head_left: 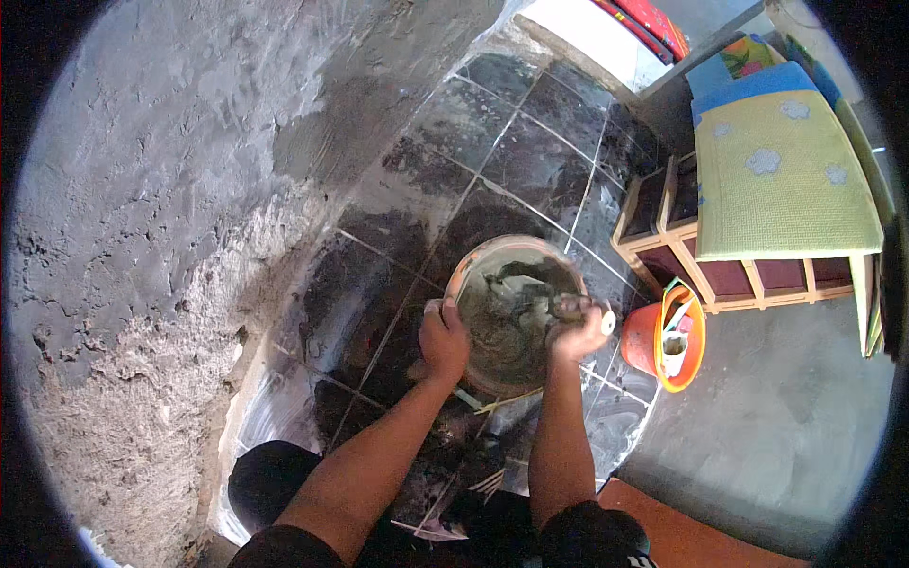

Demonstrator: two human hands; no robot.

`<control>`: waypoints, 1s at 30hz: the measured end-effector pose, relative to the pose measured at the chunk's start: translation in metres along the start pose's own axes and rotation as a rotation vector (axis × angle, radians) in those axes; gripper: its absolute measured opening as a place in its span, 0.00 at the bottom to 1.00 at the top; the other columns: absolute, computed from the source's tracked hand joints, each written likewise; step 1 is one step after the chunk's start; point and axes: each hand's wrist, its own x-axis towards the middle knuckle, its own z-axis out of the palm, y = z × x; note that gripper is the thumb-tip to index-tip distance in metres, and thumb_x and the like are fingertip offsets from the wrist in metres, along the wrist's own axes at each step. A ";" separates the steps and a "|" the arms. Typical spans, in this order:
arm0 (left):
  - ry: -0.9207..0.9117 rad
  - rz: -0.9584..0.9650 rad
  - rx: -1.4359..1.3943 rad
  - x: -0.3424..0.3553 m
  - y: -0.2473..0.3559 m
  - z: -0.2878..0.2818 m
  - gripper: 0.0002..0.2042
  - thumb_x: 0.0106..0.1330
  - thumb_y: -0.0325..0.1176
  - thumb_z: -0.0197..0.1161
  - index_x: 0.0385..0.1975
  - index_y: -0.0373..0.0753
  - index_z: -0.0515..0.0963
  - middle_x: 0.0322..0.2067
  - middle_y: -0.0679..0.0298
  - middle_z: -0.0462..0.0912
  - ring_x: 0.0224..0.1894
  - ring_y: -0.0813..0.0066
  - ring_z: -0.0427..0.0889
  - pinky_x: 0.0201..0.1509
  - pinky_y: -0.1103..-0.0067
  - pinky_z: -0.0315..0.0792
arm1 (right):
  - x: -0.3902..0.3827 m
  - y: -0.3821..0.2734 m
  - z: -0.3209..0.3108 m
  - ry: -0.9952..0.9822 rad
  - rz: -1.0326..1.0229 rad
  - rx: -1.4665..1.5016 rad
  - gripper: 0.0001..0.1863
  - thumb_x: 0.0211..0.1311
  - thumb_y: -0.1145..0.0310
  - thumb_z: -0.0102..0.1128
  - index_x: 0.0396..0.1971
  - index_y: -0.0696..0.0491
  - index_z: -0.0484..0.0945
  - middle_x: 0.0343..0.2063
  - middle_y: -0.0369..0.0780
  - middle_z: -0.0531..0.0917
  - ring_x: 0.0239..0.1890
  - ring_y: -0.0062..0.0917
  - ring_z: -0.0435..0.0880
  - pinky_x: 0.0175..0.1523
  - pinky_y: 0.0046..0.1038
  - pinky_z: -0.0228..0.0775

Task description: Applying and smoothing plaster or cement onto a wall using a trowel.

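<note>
A round basin (456, 284) with an orange-brown rim stands on the dark tiles in front of me, holding wet grey cement mix (502, 346). My left hand (442, 341) grips its left rim, with the fingers partly hidden by the hand. Over the right side of the basin, my right hand (579, 331) is closed round a trowel, whose pale handle end (607, 324) sticks out to the right. The trowel's blade is down in the mix and hard to make out.
Rough, partly plastered wall (189, 189) rises at the left. To the right stand an orange bucket (642, 341) with things inside and a wooden rack (682, 227) draped with a yellow mat (767, 180). Thin sticks (511, 401) lie by the basin on the tiled floor (454, 123).
</note>
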 end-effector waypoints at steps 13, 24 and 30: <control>0.002 -0.012 -0.055 0.000 -0.002 -0.003 0.18 0.76 0.44 0.45 0.39 0.32 0.72 0.30 0.49 0.76 0.33 0.46 0.77 0.39 0.56 0.67 | -0.044 -0.044 -0.029 -0.311 0.154 -0.261 0.11 0.53 0.73 0.53 0.35 0.62 0.75 0.26 0.38 0.80 0.27 0.23 0.79 0.33 0.27 0.73; -0.019 -0.015 -0.006 -0.001 0.002 -0.005 0.18 0.76 0.44 0.46 0.39 0.32 0.72 0.31 0.48 0.77 0.35 0.45 0.78 0.40 0.57 0.68 | -0.003 -0.028 0.007 0.047 -0.062 0.104 0.02 0.52 0.73 0.52 0.24 0.51 0.69 0.20 0.36 0.72 0.20 0.25 0.71 0.34 0.34 0.72; -0.001 0.005 0.014 0.000 -0.004 0.000 0.18 0.75 0.43 0.46 0.37 0.31 0.72 0.30 0.47 0.77 0.35 0.44 0.78 0.41 0.57 0.68 | 0.022 0.039 -0.016 -0.010 -0.044 -0.108 0.03 0.55 0.74 0.53 0.29 0.57 0.72 0.20 0.38 0.77 0.20 0.25 0.77 0.27 0.28 0.71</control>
